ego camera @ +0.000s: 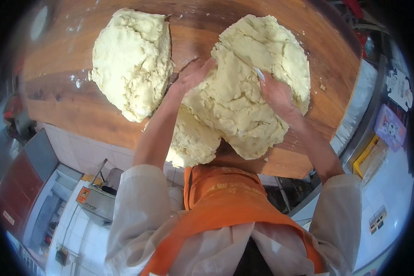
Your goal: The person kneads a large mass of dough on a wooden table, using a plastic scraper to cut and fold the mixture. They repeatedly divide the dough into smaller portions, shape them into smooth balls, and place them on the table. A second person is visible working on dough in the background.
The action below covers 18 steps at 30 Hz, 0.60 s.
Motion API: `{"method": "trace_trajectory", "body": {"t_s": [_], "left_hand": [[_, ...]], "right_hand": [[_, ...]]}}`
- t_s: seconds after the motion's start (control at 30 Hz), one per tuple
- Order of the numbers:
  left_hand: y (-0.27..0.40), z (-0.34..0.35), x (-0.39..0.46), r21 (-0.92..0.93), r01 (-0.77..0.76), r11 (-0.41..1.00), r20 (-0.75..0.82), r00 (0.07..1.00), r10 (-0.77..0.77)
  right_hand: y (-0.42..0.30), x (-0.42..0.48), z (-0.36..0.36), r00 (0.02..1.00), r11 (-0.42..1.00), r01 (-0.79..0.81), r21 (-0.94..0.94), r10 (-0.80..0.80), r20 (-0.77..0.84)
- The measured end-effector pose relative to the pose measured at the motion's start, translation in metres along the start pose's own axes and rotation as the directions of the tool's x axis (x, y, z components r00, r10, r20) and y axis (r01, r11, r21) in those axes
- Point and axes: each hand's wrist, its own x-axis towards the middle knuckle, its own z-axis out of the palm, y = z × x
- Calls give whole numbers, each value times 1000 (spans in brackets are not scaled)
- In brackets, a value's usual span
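Note:
Large pieces of pale yellow dough lie on a wooden worktable. One big lump (131,65) rests at the left, apart from the others. My left hand (195,75) touches the left edge of the middle dough piece (234,100). At that piece's right side, my right hand (277,91) is closed around a white-edged tool (259,74), perhaps a scraper; most of it is hidden by the hand and dough. Behind it and to the right lies another dough piece (262,38). A rougher piece (193,141) sits at the near table edge, partly under the middle one.
The wooden worktable (62,107) bears flour smears and small dough crumbs. An orange apron (227,193) is close to its near edge. Along the right stand a metal-edged surface, a purple packet (390,127) and a yellow package (365,155). A metal appliance (98,203) is at lower left.

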Motion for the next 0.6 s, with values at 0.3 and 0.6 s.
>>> {"method": "trace_trajectory", "body": {"t_s": [0.3,0.6], "left_hand": [[6,4,-8,-185,105,977,81,993,-92],[39,33,-55,-216,73,974,-124,987,-102]], "right_hand": [[-1,48,11,971,971,238,10,-238,-12],[23,1,31,888,898,411,157,-355,-294]]}}
